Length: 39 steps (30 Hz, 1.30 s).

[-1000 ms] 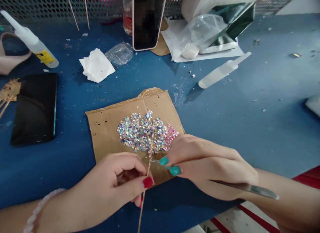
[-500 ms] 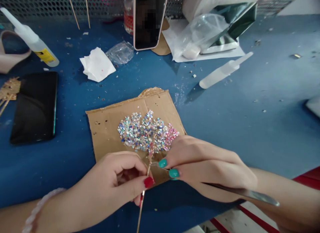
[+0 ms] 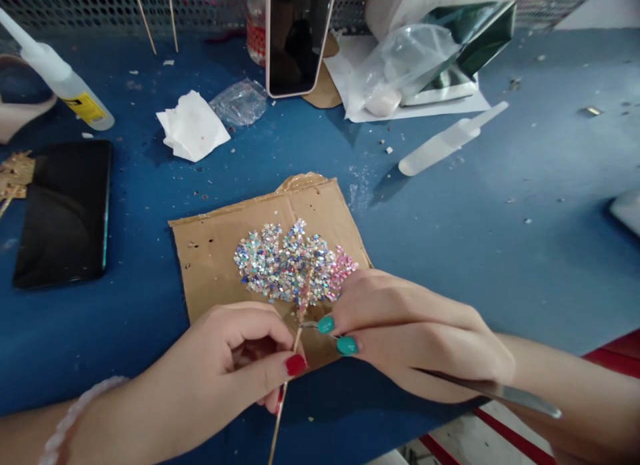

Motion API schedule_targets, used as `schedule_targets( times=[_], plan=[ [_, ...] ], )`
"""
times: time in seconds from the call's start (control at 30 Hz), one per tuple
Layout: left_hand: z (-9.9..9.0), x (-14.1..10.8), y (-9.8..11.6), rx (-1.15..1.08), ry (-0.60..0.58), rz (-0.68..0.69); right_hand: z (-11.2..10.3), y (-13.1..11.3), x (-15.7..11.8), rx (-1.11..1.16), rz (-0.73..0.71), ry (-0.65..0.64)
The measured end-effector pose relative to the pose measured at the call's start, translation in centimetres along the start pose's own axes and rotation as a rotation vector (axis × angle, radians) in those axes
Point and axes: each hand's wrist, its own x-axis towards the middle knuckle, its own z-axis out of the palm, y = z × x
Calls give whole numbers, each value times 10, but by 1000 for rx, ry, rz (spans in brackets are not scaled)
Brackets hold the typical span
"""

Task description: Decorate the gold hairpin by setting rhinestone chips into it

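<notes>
My left hand (image 3: 240, 365), with red nails, pinches a thin wooden stick (image 3: 276, 428) between thumb and fingers. The stick's upper end carries small pinkish glittering bits and lies over a heap of shiny sequin-like flakes (image 3: 285, 262), mostly silver and blue with pink at the right. My right hand (image 3: 405, 332), with teal nails, is closed on metal tweezers (image 3: 520, 395). Their curved tip touches or nearly touches the stick just above my left fingers; I cannot tell which. Beneath the flakes lies a piece of cardboard (image 3: 205, 272).
A dark phone (image 3: 65, 212) lies at left, near a glue bottle (image 3: 75, 92) with a yellow label. Crumpled white paper (image 3: 194, 126) and clear plastic (image 3: 243, 103) lie behind the cardboard. Another phone (image 3: 297, 38) stands upright at the back. A small translucent bottle (image 3: 440, 148) rests at right.
The view has shifted very slightly. Both hands keep their grips, and the tweezers' tip stays beside the stick with hardly any movement.
</notes>
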Motion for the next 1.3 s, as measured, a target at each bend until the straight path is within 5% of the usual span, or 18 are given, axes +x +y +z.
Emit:
schedule_targets(
  times=[0.07, 0.13, 0.23, 0.47, 1.3],
  plan=[
    [0, 0, 0, -6, 5, -3, -3, 0, 1, 6, -23, 3],
    [0, 1, 0, -15, 8, 0, -9, 0, 4, -2, 39, -223],
    [0, 0, 0, -30, 6, 7, -16, -1, 7, -2, 15, -265],
    [1, -1, -1, -8, 3, 13, -10, -4, 5, -29, 8, -169],
    [-2, 2, 3, 83, -2, 32, -13, -3, 0, 7, -16, -222]
  ],
)
